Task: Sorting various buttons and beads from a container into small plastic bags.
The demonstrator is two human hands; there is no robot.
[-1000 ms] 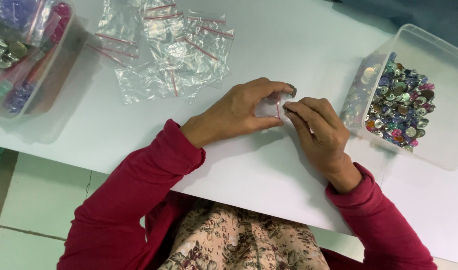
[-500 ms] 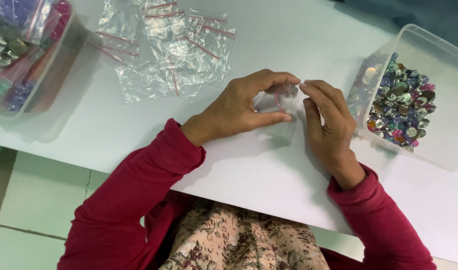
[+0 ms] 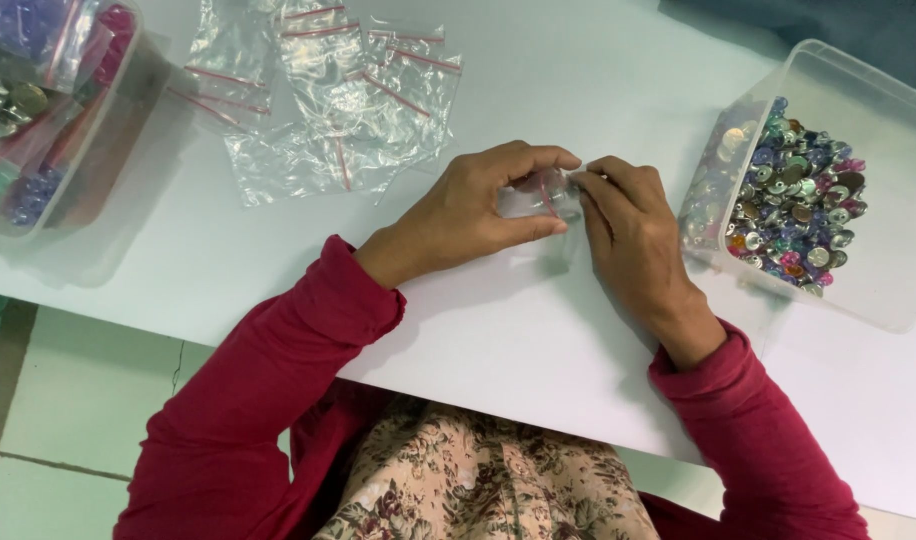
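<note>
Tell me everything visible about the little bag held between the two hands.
The small bag is clear, thin plastic with a red zip strip, like the empty ones piled farther up the table. It sits just above the white table, pinched between the left hand and the right hand, whose fingers cover much of it. It looks crumpled; whether anything is inside cannot be told.

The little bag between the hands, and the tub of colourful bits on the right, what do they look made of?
The small bag looks like thin clear plastic film: see-through, crinkled, glossy, with a red strip. The tub looks like stiffer translucent plastic, with frosted walls and a rounded rim.
</note>
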